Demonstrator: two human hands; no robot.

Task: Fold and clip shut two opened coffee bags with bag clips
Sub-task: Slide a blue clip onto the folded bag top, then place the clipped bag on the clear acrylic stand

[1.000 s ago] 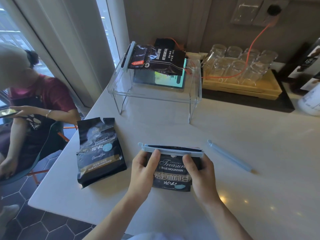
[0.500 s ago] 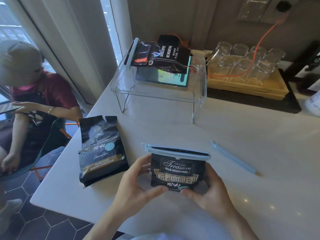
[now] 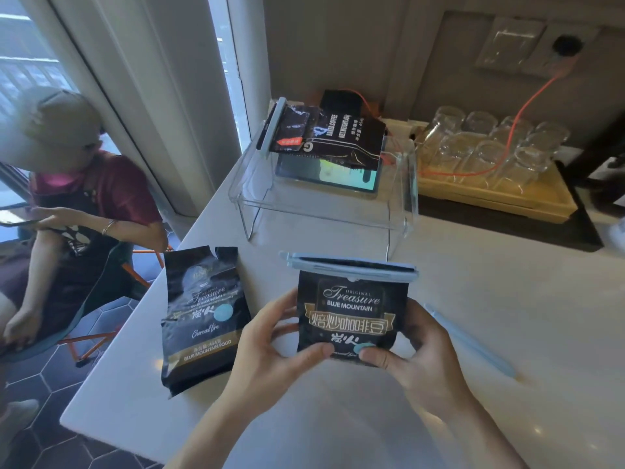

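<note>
Hands, left hand (image 3: 270,346) and right hand (image 3: 419,357), have lifted the clipped bag (image 3: 348,316) upright, fingers pinching its lower corners (first done); open bag (image 3: 203,316) at nine o'clock, spare clip (image 3: 473,343) at three.

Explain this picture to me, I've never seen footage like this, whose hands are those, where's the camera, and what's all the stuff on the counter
No machine here: a person wears a wide-angle camera on the head, looking down at their own bare hands. The left hand and right hand hold a small black coffee bag upright between them, fingers pressed on its lower edge. A light blue bag clip runs across its folded top. On the white counter, a second coffee bag lies to the left, its top torn open and unclipped. A spare blue clip lies to the right. Further back, a clear plastic stand carries another clipped bag, and a tray of glasses sits beside it. Another person sits at the far left.
</note>
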